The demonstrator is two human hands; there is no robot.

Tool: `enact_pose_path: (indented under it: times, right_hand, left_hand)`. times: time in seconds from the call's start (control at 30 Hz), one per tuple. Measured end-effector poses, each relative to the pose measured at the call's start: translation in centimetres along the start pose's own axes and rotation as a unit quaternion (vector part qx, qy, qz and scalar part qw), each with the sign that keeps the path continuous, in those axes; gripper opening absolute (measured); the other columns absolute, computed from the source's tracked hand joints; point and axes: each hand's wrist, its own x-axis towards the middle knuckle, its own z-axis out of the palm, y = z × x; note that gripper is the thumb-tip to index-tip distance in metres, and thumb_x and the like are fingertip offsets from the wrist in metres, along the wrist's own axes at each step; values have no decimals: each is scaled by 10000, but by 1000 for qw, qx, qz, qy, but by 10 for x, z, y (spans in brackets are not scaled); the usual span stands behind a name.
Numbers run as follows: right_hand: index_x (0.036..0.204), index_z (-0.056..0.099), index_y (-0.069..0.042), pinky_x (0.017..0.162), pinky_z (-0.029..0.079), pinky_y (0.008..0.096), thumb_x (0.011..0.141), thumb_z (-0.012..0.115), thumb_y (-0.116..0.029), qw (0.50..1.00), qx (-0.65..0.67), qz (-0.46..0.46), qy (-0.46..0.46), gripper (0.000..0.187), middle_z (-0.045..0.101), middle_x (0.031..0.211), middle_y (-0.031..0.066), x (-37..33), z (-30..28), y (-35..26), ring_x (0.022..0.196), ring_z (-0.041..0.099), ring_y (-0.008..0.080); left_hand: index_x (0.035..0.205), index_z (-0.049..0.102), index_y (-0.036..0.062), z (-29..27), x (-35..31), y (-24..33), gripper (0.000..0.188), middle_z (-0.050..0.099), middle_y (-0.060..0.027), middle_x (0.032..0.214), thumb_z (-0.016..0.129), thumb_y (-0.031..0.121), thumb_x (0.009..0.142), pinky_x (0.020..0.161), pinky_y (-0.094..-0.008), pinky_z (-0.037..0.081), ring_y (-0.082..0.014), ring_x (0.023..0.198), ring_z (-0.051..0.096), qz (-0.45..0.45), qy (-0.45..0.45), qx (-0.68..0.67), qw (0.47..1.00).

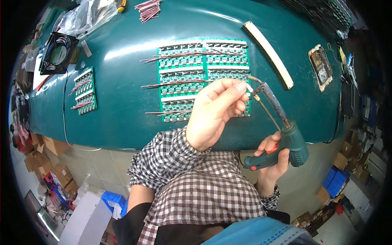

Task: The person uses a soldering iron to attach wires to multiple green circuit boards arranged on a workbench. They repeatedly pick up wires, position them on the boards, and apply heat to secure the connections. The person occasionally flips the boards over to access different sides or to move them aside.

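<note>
My right hand (277,169) grips the handle of a dark green soldering gun (296,149). Its dark metal barrel (274,102) points up and left, and a thin tube runs beside it to the tip. My left hand (214,108) is pinched closed close to that tip. A small whitish end shows at its fingertips, too small to name. Below the left hand lie several green circuit boards (179,73) in joined rows, partly hidden by it. Thin red, black and white wires (173,85) lie across them, their ends sticking out to the left.
On the green table (126,106), a smaller circuit board piece (85,94) and a black fan (59,53) stand left. A wire bundle (148,10) and plastic bag (92,16) lie at the back. A long pale bar (269,56) and a stained tray (313,53) lie right.
</note>
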Motion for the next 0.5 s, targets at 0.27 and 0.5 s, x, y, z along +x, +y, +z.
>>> enact_pose_path:
  times: [0.27, 0.5]
  right_hand:
    - [1161, 534, 92, 587, 618, 322, 955, 640, -396, 1000, 26, -9, -12, 540, 600, 854, 118, 4, 3, -1, 813, 659, 240]
    - [1147, 513, 42, 541, 566, 252, 1004, 560, -424, 999, -26, -25, 26, 489, 584, 830, 76, 17, -1, -16, 783, 610, 176]
  left_hand:
    - [1128, 635, 5, -4, -9, 18, 217, 666, -40, 927, 609, 178, 998, 729, -231, 503, -92, 789, 607, 20, 30, 50, 998]
    - [1038, 650, 37, -69, 43, 135, 200, 642, -108, 946, 706, 114, 862, 788, -364, 529, -240, 890, 663, 408, 166, 647, 622]
